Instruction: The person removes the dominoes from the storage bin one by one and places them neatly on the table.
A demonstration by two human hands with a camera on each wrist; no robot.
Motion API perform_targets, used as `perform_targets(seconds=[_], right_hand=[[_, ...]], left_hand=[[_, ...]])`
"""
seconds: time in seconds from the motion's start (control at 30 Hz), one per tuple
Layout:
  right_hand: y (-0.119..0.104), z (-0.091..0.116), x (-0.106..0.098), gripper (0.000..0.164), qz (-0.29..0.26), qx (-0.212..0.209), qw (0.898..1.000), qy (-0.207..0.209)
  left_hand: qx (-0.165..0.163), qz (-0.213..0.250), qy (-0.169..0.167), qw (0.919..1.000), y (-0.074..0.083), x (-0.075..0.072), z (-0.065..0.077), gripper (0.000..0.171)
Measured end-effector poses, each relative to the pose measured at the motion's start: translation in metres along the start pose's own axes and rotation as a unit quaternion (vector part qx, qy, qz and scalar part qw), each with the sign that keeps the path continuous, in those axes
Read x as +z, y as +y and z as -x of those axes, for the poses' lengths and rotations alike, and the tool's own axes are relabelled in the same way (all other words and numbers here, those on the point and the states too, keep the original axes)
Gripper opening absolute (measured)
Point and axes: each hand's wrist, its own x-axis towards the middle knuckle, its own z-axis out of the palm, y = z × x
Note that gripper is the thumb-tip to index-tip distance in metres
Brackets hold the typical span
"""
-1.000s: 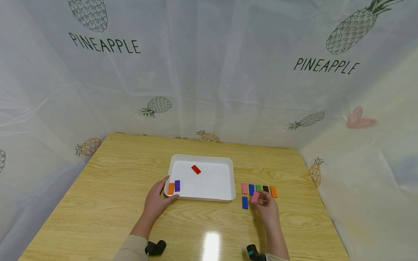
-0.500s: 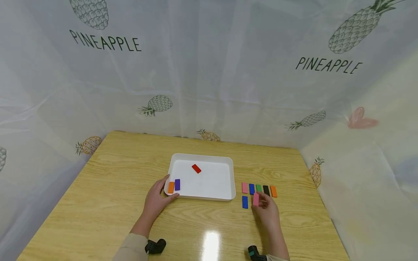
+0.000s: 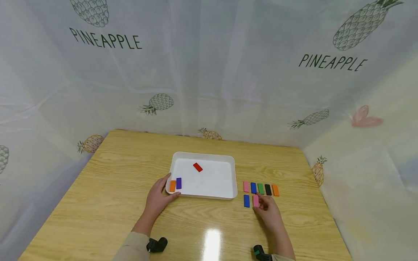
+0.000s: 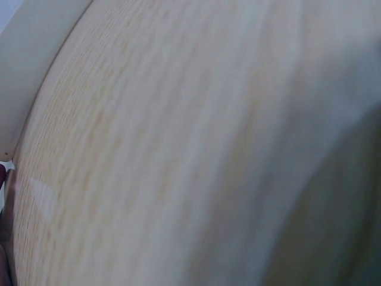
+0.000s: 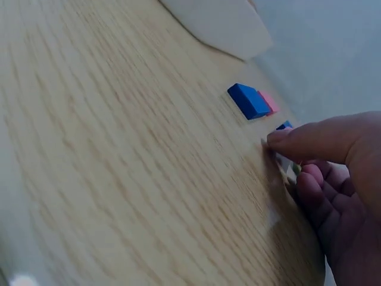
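Note:
My left hand holds the near left corner of a shallow white tray, thumb along the front wall and fingers at the left side. In the tray lie an orange block, a purple block and a tilted red block. To the right, my right hand pinches a pink block lengthwise between thumb and fingers, low at the table beside a blue block. In the right wrist view the thumb hides most of what it holds.
Behind the right hand, a row of blocks lies on the wooden table: pink, blue, green, black and orange. A pineapple-print curtain hangs around the table's back and sides.
The pink block in my right hand has turned from slanted to upright in line with the blue block, and has come down beside it. My left hand keeps its place on the tray.

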Motion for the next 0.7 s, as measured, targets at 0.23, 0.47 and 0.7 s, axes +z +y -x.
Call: perform_targets(seconds=[0.23,0.47,0.7], right_hand=[[0.0008,-0.0021,-0.0003,0.056,0.007,0.016,1.0,-0.017],[0.0034,-0.0039,-0.0002,0.058,0.004,0.032,0.999,-0.02],[0.004,-0.0041,0.0006,0.058,0.0,0.03,0.999,-0.015]], left_hand=[[0.005,0.002,0.003,1.0,-0.0028,0.0017,-0.0012,0.094],[0.013,-0.001,0.01,0.9999,-0.0035,0.0019,-0.0018,0.093],[0.014,0.0,0.01,0.9999,-0.0046,0.0024,-0.0015,0.093]])
